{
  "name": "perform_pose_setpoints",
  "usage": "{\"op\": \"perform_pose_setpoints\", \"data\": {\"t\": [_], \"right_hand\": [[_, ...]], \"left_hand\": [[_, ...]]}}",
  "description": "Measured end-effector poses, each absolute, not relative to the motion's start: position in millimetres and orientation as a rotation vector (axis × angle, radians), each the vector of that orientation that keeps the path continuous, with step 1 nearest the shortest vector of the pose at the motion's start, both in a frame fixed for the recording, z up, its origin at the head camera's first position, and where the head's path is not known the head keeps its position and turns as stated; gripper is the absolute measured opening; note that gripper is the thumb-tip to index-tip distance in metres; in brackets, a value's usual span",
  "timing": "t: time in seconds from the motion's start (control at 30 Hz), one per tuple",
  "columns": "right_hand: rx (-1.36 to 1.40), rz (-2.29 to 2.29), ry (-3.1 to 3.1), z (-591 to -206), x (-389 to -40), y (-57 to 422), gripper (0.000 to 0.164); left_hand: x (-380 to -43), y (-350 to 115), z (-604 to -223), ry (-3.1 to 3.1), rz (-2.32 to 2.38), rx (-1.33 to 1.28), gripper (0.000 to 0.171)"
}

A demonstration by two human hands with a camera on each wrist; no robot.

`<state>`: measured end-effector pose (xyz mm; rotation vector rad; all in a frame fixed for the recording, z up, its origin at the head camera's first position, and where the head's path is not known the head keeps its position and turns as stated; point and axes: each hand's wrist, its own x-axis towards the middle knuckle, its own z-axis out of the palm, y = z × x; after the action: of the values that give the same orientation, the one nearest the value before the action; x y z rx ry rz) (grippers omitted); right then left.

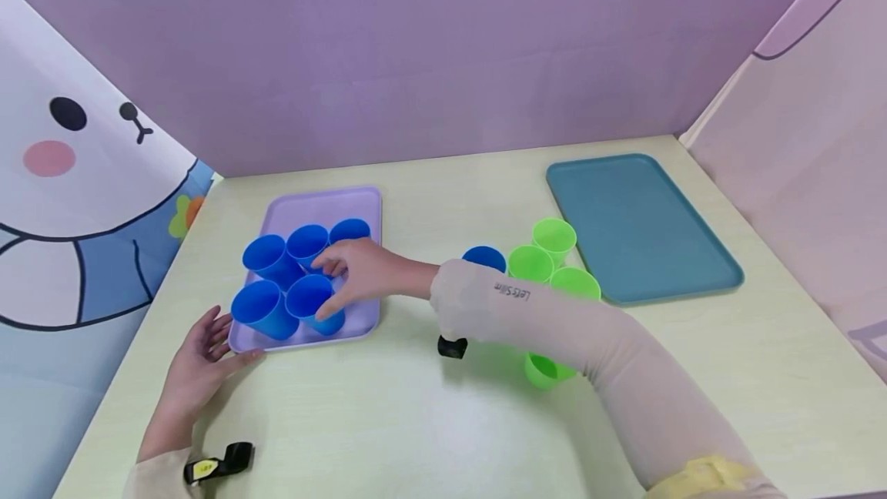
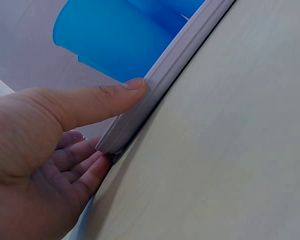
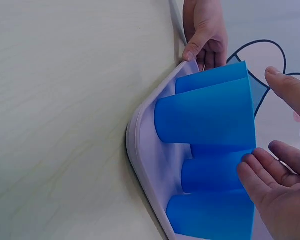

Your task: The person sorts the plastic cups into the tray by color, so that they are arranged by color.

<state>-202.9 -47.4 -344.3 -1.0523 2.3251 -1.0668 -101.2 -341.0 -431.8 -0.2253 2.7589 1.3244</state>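
Note:
Several blue cups stand upright, mouths up, on a light purple tray at the left of the table. My left hand holds the tray's near left corner; its thumb lies along the rim, with the fingers round the corner. Over the cups' right side hovers my right hand, thumb and fingers spread about the near right cup without gripping it. Its fingertips are close to the cups' rims; whether they touch cannot be told. The right hand partly hides the back right cup.
Right of the tray stand one blue cup and several green cups, partly hidden by the right sleeve. A teal tray lies at the table's right. A purple wall rises behind the table.

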Motion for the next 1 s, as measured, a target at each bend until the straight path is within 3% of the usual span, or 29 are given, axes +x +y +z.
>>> {"op": "perform_pose_setpoints", "data": {"t": [0.63, 1.0], "right_hand": [[-1.122, -1.043, 2.116, -329, -213, 20, 0.068], [-1.169, -1.005, 2.093, -327, -223, 64, 0.071]], "left_hand": [[-101, -341, -430, 2.745, 1.324, -0.234, 0.105], [-101, -340, -430, 2.744, 1.33, -0.217, 0.105]]}}
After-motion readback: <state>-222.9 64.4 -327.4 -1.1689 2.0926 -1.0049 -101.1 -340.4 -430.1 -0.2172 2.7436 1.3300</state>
